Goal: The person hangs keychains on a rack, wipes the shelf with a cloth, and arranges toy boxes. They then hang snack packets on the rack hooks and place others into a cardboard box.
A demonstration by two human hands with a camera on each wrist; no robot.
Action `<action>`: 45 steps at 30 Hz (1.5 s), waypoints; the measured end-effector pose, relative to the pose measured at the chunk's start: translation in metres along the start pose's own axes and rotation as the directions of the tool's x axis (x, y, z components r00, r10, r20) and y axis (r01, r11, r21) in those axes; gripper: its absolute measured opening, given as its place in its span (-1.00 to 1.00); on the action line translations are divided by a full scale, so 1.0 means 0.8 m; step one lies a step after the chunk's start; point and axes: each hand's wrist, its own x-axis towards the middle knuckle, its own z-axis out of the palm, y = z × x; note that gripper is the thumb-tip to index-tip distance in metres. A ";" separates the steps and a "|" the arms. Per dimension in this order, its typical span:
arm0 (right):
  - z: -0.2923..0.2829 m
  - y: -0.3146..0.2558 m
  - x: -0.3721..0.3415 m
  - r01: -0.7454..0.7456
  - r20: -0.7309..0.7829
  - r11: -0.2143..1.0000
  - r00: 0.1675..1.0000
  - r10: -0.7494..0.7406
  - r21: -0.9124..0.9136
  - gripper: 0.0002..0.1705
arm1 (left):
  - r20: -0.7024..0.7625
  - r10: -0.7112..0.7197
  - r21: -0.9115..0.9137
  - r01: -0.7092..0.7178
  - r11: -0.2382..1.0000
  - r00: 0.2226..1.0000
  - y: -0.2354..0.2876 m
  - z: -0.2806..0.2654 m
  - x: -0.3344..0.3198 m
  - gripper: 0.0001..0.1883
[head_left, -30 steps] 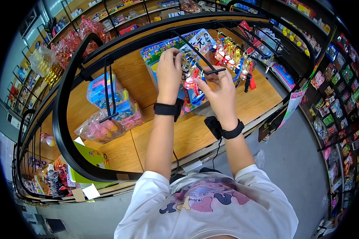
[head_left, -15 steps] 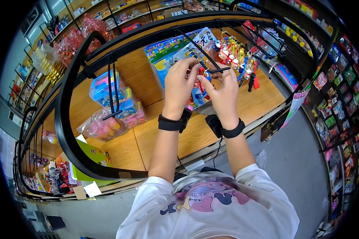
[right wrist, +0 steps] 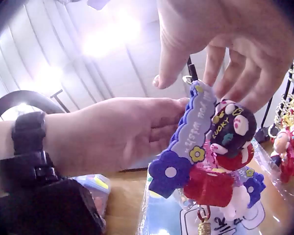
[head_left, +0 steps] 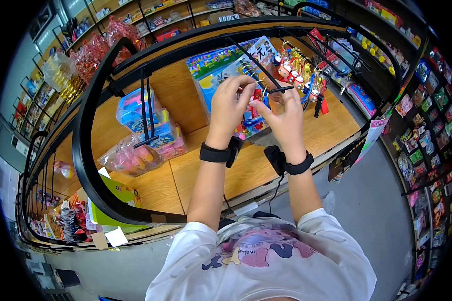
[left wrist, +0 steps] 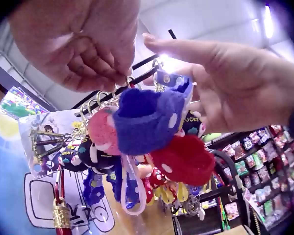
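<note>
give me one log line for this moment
left hand: curled at keychains, grip unclear | right hand: near keychains, thumb free | keychains: hanging on hook | bagged toys: on shelf

Shop interior, head view. Floor (head_left: pixel 376 210): smooth grey, exposed at 4 and 7 o'clock. Wood-grain display counter (head_left: pixel 158 188) crosses the centre; black tubular rail (head_left: pixel 78 145) bows around it at 9 o'clock. Stocked wall shelving (head_left: pixel 160 25) spans 10 to 11 o'clock. Dark hanging rack (head_left: pixel 432 130), dense with small colourful packets, at 3 o'clock. Ceiling (right wrist: pixel 132 73), right wrist view: pale, ribbed; overexposed glare (right wrist: pixel 110 36) at 11 o'clock. Left wrist view: bright strip light (left wrist: pixel 268 22), 2 o'clock.
</note>
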 end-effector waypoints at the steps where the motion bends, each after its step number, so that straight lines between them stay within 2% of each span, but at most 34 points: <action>1: -0.002 -0.001 0.001 0.013 0.024 1.000 1.000 -0.013 -0.003 -0.40 | -0.044 -0.007 0.016 0.008 1.000 0.999 -0.001 -0.001 0.000 -0.87; 3: -0.008 -0.004 0.006 0.040 0.071 0.999 0.997 -0.039 -0.010 -0.41 | -0.133 -0.016 0.046 0.023 0.999 0.991 -0.005 -0.001 -0.001 -0.86; 6: -0.004 0.017 0.012 -0.073 0.066 0.917 0.997 0.052 0.392 -0.30 | -0.140 -0.022 0.057 0.030 0.998 0.990 -0.009 0.000 0.001 -0.85; 9: -0.013 0.022 0.023 -0.121 0.180 0.938 0.982 0.065 0.324 -0.13 | -0.070 -0.062 0.065 0.067 0.996 0.996 -0.002 -0.001 0.002 -0.85; 10: -0.017 0.026 0.028 -0.073 0.211 0.950 0.978 0.008 0.304 -0.09 | -0.066 -0.051 0.066 0.055 0.996 0.996 -0.004 0.000 0.002 -0.86; 13: -0.014 0.032 0.028 -0.052 0.232 0.932 0.972 -0.035 0.358 -0.05 | -0.063 -0.031 0.072 0.036 0.997 0.998 -0.011 0.005 0.003 -0.86; 16: -0.016 0.031 0.024 -0.042 0.238 0.954 0.971 -0.031 0.298 -0.01 | -0.084 -0.026 0.078 0.032 0.996 0.996 -0.014 0.008 0.004 -0.86; 19: -0.018 0.032 0.021 -0.121 0.253 0.929 0.967 0.031 0.350 0.02 | -0.096 -0.015 0.074 0.022 0.997 0.995 -0.015 0.009 0.003 -0.86; 22: -0.017 0.038 0.028 -0.233 0.234 0.828 0.964 0.127 0.510 -0.16 | -0.080 -0.038 0.062 0.043 0.997 0.996 -0.012 0.008 0.002 -0.86; 24: -0.008 0.051 0.046 -0.158 0.225 0.866 0.973 0.054 0.474 -0.38 | -0.064 -0.055 0.048 0.058 0.997 0.996 -0.010 0.006 0.001 -0.86; 25: -0.006 0.051 0.051 -0.119 0.221 0.883 0.975 0.018 0.454 -0.49 | -0.100 -0.037 0.081 0.045 0.996 0.994 -0.011 0.004 0.001 -0.86; 26: -0.008 0.049 0.055 -0.192 0.234 0.924 0.965 0.117 0.331 -0.73 | -0.136 -0.016 0.114 0.031 0.993 0.991 -0.015 0.003 0.003 -0.87; 28: -0.004 0.051 0.063 -0.187 0.289 0.940 0.952 0.102 0.285 -0.75 | -0.178 0.017 0.154 0.011 0.988 0.984 -0.013 0.000 0.006 -0.88; 30: 0.001 0.058 0.075 -0.225 0.352 0.939 0.928 0.125 0.260 -0.76 | -0.151 -0.013 0.117 0.031 0.993 0.988 -0.016 0.004 0.008 -0.88; 33: 0.008 0.072 0.080 -0.258 0.387 0.906 0.915 0.116 0.336 -0.66 | -0.106 -0.034 0.119 0.047 0.992 0.994 -0.022 0.008 0.013 -0.89; 36: 0.007 0.076 0.087 -0.302 0.446 0.918 0.879 0.165 0.256 -0.68 | -0.091 -0.058 0.117 0.068 0.991 0.994 -0.020 0.009 0.014 -0.90; 40: 0.010 0.077 0.088 -0.279 0.435 0.931 0.886 0.157 0.234 -0.74 | -0.064 -0.114 0.102 0.120 0.987 0.991 -0.016 0.008 0.013 -0.90; 42: 0.006 0.069 0.089 -0.312 0.455 0.932 0.868 0.200 0.185 -0.79 | -0.132 -0.042 0.150 0.062 0.987 0.990 -0.023 0.009 0.012 -0.91; 45: 0.013 0.076 0.090 -0.288 0.398 0.926 0.900 0.175 0.244 -0.78 | -0.201 0.016 0.212 0.027 0.977 0.979 -0.030 0.006 0.013 -0.91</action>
